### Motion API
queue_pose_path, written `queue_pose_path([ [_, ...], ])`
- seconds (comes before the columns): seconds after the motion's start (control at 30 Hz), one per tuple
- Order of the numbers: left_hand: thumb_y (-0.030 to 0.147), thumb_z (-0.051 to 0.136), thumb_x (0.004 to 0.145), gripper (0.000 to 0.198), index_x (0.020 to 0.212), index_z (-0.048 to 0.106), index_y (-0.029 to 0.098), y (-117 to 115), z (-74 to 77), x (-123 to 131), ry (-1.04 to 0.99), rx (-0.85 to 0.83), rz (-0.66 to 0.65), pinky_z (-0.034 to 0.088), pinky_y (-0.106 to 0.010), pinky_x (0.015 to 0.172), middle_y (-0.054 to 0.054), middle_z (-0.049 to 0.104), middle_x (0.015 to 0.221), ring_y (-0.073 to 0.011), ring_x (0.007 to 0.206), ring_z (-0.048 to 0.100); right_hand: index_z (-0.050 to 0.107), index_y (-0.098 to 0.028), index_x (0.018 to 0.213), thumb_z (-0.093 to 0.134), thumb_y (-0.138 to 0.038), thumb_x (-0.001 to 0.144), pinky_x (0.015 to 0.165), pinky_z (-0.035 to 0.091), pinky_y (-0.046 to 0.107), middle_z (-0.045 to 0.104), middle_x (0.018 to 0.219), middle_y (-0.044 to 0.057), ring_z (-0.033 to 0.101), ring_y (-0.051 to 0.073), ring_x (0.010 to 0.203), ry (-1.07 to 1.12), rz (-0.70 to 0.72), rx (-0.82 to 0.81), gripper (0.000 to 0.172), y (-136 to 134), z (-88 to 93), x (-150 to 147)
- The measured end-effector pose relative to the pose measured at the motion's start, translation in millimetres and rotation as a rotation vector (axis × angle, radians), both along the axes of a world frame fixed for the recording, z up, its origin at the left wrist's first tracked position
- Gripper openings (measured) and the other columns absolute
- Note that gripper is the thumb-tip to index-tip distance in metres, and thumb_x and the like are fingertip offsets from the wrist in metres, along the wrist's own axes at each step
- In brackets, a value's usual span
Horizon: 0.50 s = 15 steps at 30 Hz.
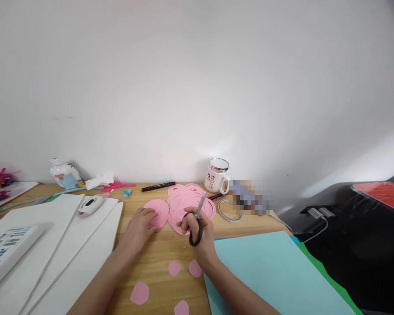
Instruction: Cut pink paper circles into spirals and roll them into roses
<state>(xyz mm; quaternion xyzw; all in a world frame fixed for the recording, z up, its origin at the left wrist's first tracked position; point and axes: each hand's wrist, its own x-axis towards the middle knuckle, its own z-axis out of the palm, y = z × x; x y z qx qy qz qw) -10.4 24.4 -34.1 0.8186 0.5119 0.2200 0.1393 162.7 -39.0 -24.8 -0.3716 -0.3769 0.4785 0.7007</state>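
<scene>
My right hand holds a pair of black-handled scissors, with fingers through the loops and the blades pointing up and away. It hovers over the near side of a heap of pink paper rings and cut-out scraps. To the left, my left hand rests on the left edge of a round stack of pink paper circles. Its thumb and fingers are apart, touching the paper. Several small pink paper pieces lie nearer me on the wooden table, among them one petal-like piece and a smaller one.
Light blue paper sheets lie at right, white sheets at left with a white device and box. Along the wall stand a mug, black marker, pink scissors and white bottle.
</scene>
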Motion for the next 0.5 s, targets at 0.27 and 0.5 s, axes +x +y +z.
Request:
queue_pose_path([
  [0.27,0.024,0.060,0.074,0.028,0.100,0.066,0.016,-10.6,19.0,6.6,0.186,-0.127,0.100,0.043,-0.034,0.081,-0.012,0.068,0.104,-0.0267,0.097,0.061,0.051,-0.017,0.069,0.065,-0.044,0.071,0.045,0.035,0.022,0.047,0.045,-0.007,0.044,0.008,0.042,-0.055,0.099,-0.180,0.031,8.9,-11.5,-0.4],
  [0.5,0.023,0.058,0.075,0.018,0.087,0.070,0.021,-8.9,19.0,4.5,0.179,-0.123,0.114,0.042,-0.028,0.072,-0.008,0.071,0.092,-0.0230,0.085,0.064,0.050,-0.016,0.069,0.068,-0.049,0.066,0.044,0.032,0.020,0.049,0.046,-0.006,0.044,0.007,0.042,-0.130,0.190,-0.244,0.037,7.2,-15.2,-6.6],
])
